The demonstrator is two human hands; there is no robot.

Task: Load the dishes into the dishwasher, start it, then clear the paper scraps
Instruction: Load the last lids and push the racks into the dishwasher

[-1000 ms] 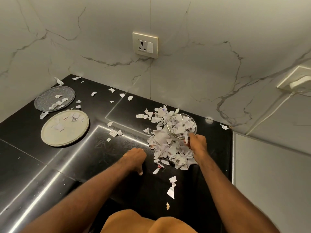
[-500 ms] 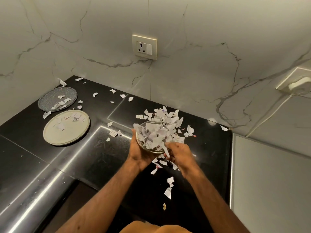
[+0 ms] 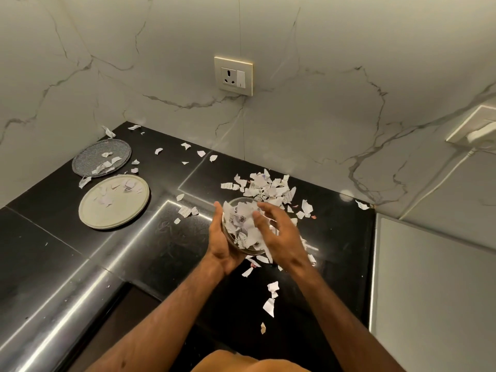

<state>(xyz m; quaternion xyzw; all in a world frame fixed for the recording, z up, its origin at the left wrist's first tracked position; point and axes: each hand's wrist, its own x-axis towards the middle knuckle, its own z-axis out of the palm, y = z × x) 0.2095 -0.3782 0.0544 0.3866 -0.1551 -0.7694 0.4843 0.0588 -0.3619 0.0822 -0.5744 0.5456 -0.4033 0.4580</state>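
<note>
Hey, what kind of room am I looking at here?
Probably a home kitchen corner: a black stone counter, a marbled wall with a socket, and a cream plate and grey plate lying on the counter.

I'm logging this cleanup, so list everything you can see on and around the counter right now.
glass bowl: one, clear, held over the counter, full of scraps
paper scraps: many, white, piled behind the bowl, strewn across counter and plates
grey plate: one, grey, far left corner
cream plate: one, cream, just nearer than the grey
counter: one, black, below
wall socket: one, beige, back wall
left hand: one, holding the bowl
right hand: one, open above the bowl
</note>
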